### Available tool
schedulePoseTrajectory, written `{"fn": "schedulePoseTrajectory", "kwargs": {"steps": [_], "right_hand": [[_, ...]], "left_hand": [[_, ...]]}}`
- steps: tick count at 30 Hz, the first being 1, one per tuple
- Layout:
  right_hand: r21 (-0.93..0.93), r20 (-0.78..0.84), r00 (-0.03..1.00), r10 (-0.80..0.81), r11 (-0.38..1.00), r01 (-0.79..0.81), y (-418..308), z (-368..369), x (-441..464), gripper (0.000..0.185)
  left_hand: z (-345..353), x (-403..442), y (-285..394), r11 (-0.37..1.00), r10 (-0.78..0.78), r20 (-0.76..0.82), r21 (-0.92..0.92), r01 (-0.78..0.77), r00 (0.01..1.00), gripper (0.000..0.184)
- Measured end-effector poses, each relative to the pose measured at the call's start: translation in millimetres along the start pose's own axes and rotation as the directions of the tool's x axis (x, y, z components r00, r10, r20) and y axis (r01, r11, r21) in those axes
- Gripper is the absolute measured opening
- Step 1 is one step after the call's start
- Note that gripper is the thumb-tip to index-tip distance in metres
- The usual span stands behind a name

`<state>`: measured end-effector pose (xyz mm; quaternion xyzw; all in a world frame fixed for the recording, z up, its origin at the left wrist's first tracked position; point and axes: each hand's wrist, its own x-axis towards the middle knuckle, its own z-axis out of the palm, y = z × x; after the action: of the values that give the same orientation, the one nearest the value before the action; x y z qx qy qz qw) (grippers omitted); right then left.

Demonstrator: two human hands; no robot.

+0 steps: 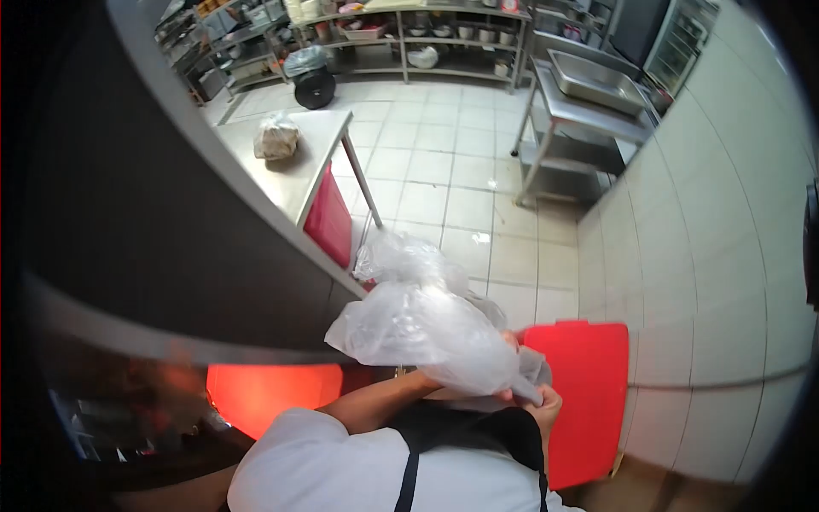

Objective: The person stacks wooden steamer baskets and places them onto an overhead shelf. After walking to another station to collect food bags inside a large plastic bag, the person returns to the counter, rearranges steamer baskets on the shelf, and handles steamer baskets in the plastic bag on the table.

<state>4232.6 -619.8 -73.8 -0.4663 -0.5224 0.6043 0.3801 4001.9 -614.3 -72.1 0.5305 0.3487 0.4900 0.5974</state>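
Note:
A large, crumpled, translucent plastic bag (426, 328) is bunched up in front of my body. My right hand (544, 408) is closed with its fingers pinching the gathered end of the bag. Under the plastic runs my left forearm. My left hand (506, 395) is mostly covered by the bag, and only bits of its fingers show at the bag's gathered end, closed on the plastic. Whether anything is inside the bag, I cannot tell.
Red lids (589, 401) lie close on the right, beside a tiled wall (682, 282). A steel table (316, 128) at left bears a bagged item (276, 136). Farther off stand a steel cart with a deep pan (597, 81), a black bin (315, 88) and loaded shelves (405, 43).

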Motion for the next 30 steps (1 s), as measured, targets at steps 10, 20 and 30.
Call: {"fn": "schedulePoseTrajectory", "kwargs": {"steps": [10, 20, 30], "right_hand": [[-0.034, 0.282, 0.956, 0.085, 0.996, -0.079, -28, 40, 304, 0.032], [-0.114, 0.544, 0.832, -0.106, 0.974, 0.198, -132, 199, 584, 0.032], [-0.245, 0.392, 0.909, -0.140, 0.937, 0.249, -163, 341, 760, 0.038]], "left_hand": [[-171, 175, 12, 0.948, -0.074, -0.307, 0.275, 0.163, 0.949, 0.056], [-366, 283, 68, 0.976, 0.156, -0.736, 0.219, 0.013, 0.659, 0.050], [-608, 339, 129, 0.854, 0.328, -0.510, 0.520, -0.019, 0.795, 0.048]]}}
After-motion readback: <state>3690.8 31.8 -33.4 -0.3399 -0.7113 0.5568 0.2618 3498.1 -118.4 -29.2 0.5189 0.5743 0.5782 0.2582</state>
